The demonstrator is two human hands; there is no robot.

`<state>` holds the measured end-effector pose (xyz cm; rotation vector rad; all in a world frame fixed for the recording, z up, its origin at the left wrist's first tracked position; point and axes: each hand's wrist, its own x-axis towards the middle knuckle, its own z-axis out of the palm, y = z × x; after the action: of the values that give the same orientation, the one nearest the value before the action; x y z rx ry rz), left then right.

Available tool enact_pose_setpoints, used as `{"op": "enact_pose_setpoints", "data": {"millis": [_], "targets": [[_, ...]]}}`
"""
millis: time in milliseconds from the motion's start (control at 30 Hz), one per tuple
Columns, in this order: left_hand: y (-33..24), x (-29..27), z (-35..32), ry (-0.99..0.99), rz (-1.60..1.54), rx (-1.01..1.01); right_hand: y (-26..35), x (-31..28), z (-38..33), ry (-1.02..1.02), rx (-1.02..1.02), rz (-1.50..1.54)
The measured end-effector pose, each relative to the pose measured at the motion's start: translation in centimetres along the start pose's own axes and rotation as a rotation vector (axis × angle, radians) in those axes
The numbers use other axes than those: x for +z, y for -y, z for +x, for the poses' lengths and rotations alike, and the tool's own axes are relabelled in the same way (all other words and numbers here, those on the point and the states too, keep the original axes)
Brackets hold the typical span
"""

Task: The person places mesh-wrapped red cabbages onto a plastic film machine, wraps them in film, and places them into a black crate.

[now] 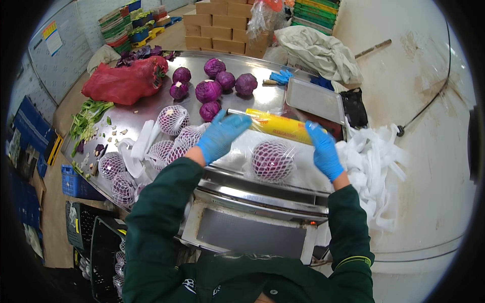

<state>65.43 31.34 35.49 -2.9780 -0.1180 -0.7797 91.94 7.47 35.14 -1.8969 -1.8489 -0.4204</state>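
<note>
A roll of clear plastic film with a yellow core [278, 124] lies across the far side of the wrapping machine. My right hand [325, 151], in a blue glove, grips its right end. My left hand [225, 135], gloved too, reaches flat toward the other end, fingers stretched beside a metal rod [235, 112]; whether it touches the roll is unclear. Between my hands and nearer to me sits a red cabbage in a white foam net [273, 160], with shiny film over it. Below is the machine's dark heating plate [251, 231] in a pale frame.
Bare red cabbages [208, 91] and netted ones [173, 119] stand on the steel table [136, 118]. A red mesh sack [126, 83] lies far left. At right are a metal tray [316, 101] and heaped white foam nets [371, 166]. Black crates [103, 247] stand lower left.
</note>
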Motion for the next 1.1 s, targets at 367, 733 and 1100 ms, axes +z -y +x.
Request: {"op": "enact_pose_setpoints", "data": {"millis": [367,733,1100], "targets": [[-4.6,6.6,-2.5,0.585,-0.958,-0.314,4.0,5.7,-3.7,0.451,0.409,0.632],[-15.2,-3.0,-14.2,0.670,-1.274,-0.294,15.1,-5.7,-11.0,0.854,0.313,0.630],[-15.9,3.2,-19.7,0.814,-1.578,-0.527,16.2,0.9,-16.2,0.906,0.550,0.913]]}}
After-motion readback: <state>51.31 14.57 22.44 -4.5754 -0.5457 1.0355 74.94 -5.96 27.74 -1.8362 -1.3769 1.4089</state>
